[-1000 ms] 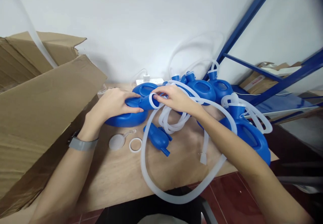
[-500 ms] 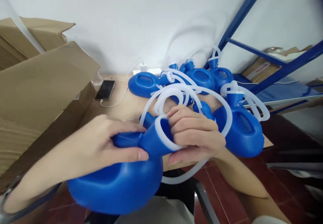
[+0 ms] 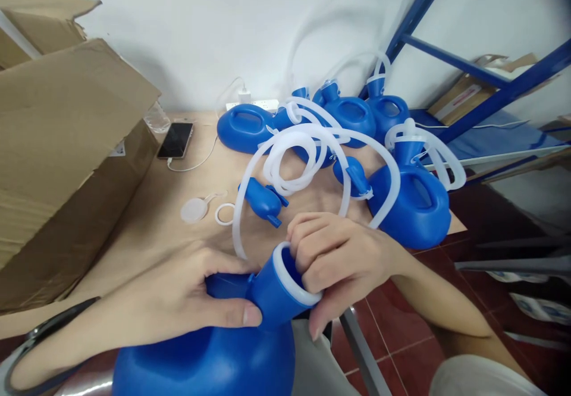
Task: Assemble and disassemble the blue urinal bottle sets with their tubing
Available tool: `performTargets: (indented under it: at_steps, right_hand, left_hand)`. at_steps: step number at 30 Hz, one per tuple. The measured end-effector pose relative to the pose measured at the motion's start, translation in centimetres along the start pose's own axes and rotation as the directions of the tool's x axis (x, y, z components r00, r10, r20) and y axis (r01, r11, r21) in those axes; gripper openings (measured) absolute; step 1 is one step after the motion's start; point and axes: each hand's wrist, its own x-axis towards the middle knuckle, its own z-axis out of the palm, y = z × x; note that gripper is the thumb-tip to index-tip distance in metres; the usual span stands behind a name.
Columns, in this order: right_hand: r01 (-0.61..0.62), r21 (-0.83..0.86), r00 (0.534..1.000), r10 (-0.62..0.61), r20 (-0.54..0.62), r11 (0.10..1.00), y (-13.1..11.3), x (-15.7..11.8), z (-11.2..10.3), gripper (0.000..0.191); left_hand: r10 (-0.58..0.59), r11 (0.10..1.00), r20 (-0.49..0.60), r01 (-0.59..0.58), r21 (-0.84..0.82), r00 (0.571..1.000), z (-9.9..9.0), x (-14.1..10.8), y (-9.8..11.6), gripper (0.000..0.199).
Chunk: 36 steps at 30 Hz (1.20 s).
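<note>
A blue plastic urinal bottle (image 3: 209, 363) is tilted in front of me, its wide mouth facing right. My left hand (image 3: 209, 289) is closed round its handle, the thumb near the base of the neck. A white ring (image 3: 289, 283) lines the mouth. My right hand (image 3: 339, 259) grips that rim, fingers curled inside the opening and thumb outside; the fingertips are hidden. Beyond my hands, a long translucent hose (image 3: 238, 217) lies looped on the table. Near it are a small blue fitting (image 3: 264, 201), a thin white ring (image 3: 224, 213) and a translucent cap (image 3: 194, 210) with a strap.
Several similar blue bottles with hoses, one of them a nearer bottle (image 3: 414, 206), stand at the back and right. An open cardboard box (image 3: 66, 146) borders the left side. A phone (image 3: 175, 140) charges by a power strip (image 3: 263, 106). Blue shelving (image 3: 464, 69) rises at right.
The view has tipped, so the bottle and hands appear lower. Both hands keep hold of the bottle. The small blue fitting, thin ring and cap on the table now show.
</note>
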Motion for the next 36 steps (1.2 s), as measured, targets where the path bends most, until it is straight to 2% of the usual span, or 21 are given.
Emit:
performTargets:
  at_steps: [2, 3, 5, 6, 7, 9, 11, 14, 15, 16, 18, 19, 20, 21, 23, 25, 27, 29, 31, 33, 36]
  right_hand:
    - [-0.078, 0.033, 0.984, 0.082, -0.160, 0.996, -0.3, -0.7, 0.8, 0.020]
    - [-0.155, 0.063, 0.951, 0.166, -0.260, 0.986, -0.5, -1.1, 1.5, 0.022]
    - [-0.321, 0.197, 0.834, 0.375, -0.405, 0.927, -0.9, -1.9, 3.2, 0.045]
    - [-0.365, 0.302, 0.778, 0.467, -0.421, 0.881, -1.0, -2.4, 4.2, 0.061]
    - [-0.371, 0.421, 0.744, 0.536, -0.398, 0.828, -1.0, -2.7, 5.2, 0.075]
    - [-0.313, 0.650, 0.750, 0.600, -0.279, 0.693, -0.9, -3.4, 6.8, 0.093]
    - [-0.291, 0.798, 0.752, 0.642, -0.150, 0.528, -0.9, -3.8, 7.4, 0.095]
    - [-0.400, 0.840, 0.656, 0.755, -0.016, 0.366, -1.1, -3.9, 6.3, 0.086]
    - [-0.437, 0.835, 0.627, 0.779, 0.015, 0.335, -1.1, -3.8, 5.5, 0.086]
    - [-0.461, 0.831, 0.621, 0.782, 0.051, 0.311, -1.0, -3.7, 4.6, 0.089]
    - [-0.503, 0.830, 0.643, 0.746, 0.174, 0.240, -0.4, -3.5, 2.9, 0.099]
    - [-0.530, 0.826, 0.661, 0.703, 0.263, 0.190, 0.1, -3.4, 2.2, 0.108]
    - [-0.554, 0.821, 0.681, 0.642, 0.352, 0.137, 0.7, -3.3, 1.6, 0.119]
    - [-0.579, 0.811, 0.697, 0.568, 0.439, 0.085, 1.4, -3.3, 1.2, 0.128]
    - [-0.624, 0.781, 0.712, 0.405, 0.573, -0.008, 2.9, -3.3, 0.9, 0.131]
    - [-0.667, 0.738, 0.699, 0.256, 0.668, -0.102, 4.0, -3.5, 1.1, 0.111]
    - [-0.689, 0.695, 0.679, 0.155, 0.718, -0.206, 4.4, -3.9, 1.6, 0.089]
    - [-0.686, 0.669, 0.659, 0.147, 0.738, -0.286, 4.1, -4.3, 2.1, 0.077]
    - [-0.685, 0.649, 0.626, 0.189, 0.757, -0.330, 3.6, -4.7, 2.6, 0.072]
    - [-0.695, 0.626, 0.589, 0.220, 0.778, -0.353, 3.1, -4.8, 3.0, 0.067]
    - [-0.744, 0.565, 0.529, 0.201, 0.824, -0.356, 2.8, -4.8, 3.3, 0.057]
  left_hand:
    - [-0.048, 0.997, -0.034, 0.046, -0.062, 0.998, 0.7, -0.2, -0.2, 0.031]
    - [-0.075, 0.992, -0.062, 0.069, -0.102, 0.995, 1.2, -0.3, -0.3, 0.036]
    - [-0.124, 0.978, -0.143, 0.097, -0.183, 0.982, 2.6, -0.4, -0.7, 0.045]
    - [-0.142, 0.971, -0.189, 0.099, -0.219, 0.972, 3.5, -0.4, -0.9, 0.048]
    - [-0.151, 0.964, -0.227, 0.093, -0.249, 0.962, 4.4, -0.3, -1.0, 0.048]
    - [-0.159, 0.949, -0.288, 0.066, -0.310, 0.944, 6.5, 0.1, -1.2, 0.046]
    - [-0.224, 0.916, -0.333, 0.081, -0.393, 0.916, 8.2, 0.5, -1.2, 0.042]
    - [-0.251, 0.916, -0.422, 0.073, -0.394, 0.871, 9.2, 0.7, -0.8, 0.032]
    - [-0.204, 0.945, -0.493, 0.038, -0.326, 0.846, 9.0, 0.6, -0.5, 0.032]
    - [-0.126, 0.975, -0.575, -0.006, -0.222, 0.808, 8.6, 0.6, -0.2, 0.034]
    - [0.060, 0.998, -0.700, -0.062, 0.022, 0.712, 7.1, 0.6, 0.7, 0.042]
    - [0.146, 0.989, -0.714, -0.076, 0.129, 0.685, 6.2, 0.7, 1.2, 0.042]
    - [0.211, 0.974, -0.685, -0.091, 0.208, 0.697, 5.4, 0.9, 1.8, 0.037]
    - [0.260, 0.958, -0.631, -0.116, 0.261, 0.731, 4.7, 1.2, 2.2, 0.031]
    - [0.332, 0.937, -0.524, -0.210, 0.279, 0.785, 3.7, 1.8, 3.0, 0.018]
    - [0.344, 0.939, -0.425, -0.298, 0.174, 0.837, 3.6, 2.5, 3.3, 0.009]
    - [0.286, 0.951, -0.334, -0.310, -0.018, 0.898, 4.1, 3.0, 3.2, 0.011]
    - [0.189, 0.949, -0.242, -0.240, -0.202, 0.952, 4.9, 3.2, 2.9, 0.012]
    - [0.103, 0.939, -0.163, -0.151, -0.310, 0.981, 5.5, 3.3, 2.6, 0.015]
    - [0.030, 0.934, -0.116, -0.069, -0.350, 0.993, 5.8, 3.3, 2.3, 0.020]
    - [-0.039, 0.923, -0.058, 0.013, -0.385, 0.998, 5.8, 3.2, 1.9, 0.032]
